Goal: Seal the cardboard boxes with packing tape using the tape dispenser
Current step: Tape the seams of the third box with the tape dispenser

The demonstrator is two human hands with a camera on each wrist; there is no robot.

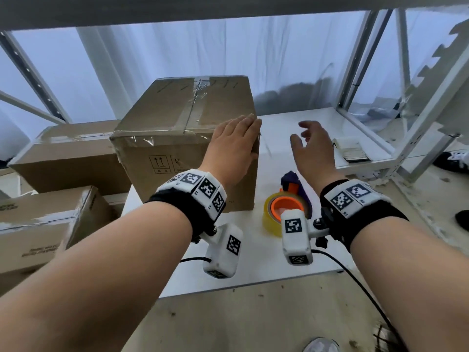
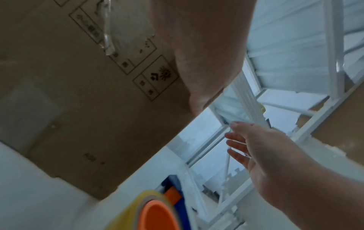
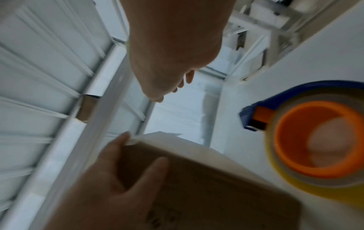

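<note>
Cardboard box (image 1: 182, 138) stood taped on the white table (image 1: 253, 262), the left hand (image 1: 234, 146) flat against its right corner, fingers straight together. The right hand (image 1: 313, 148) hovered empty, fingers spread; it should take the far side squarely. The tape dispenser (image 1: 288, 207) lay near.

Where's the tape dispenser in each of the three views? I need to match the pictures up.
Head: tape dispenser lies lower centre-right on the white table, beside the box, below the right hand.
Left wrist: bottom centre, blurred, cut off by the edge.
Right wrist: right side, orange core facing the camera.
Shared landmark: the tall cardboard box that the left hand rests on.
</note>
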